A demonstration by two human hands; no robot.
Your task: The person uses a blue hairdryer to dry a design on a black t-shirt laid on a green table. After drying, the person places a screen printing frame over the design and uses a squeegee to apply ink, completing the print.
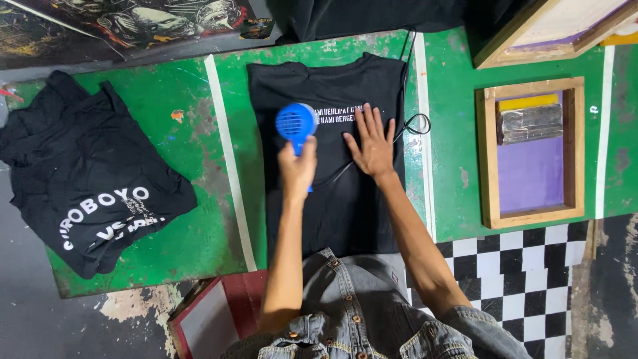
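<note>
Left hand (297, 167) is wrapped tight around the handle of the blue dryer (296, 123), fingers closed on it, the round head standing just beyond the knuckles and aimed down at the black shirt (339, 199). The dryer's long axis runs straight away from the body, handle near, head far. Right hand (371, 143) lies open and flat on the shirt, fingers spread, holding nothing, just pressing cloth. The line of white print (345, 114) sits just to the right of the dryer head and right at the right hand's fingertips, running crosswise to the dryer's axis. So the head is at the print's left end, and the rest stretches off toward the flat hand. The cord (412, 125) loops off just beyond that hand at the shirt's edge. Well off to the left of both lies a crumpled black shirt pile (86, 186); well to the right, a wooden screen frame (531, 153) on the green table (199, 233).
</note>
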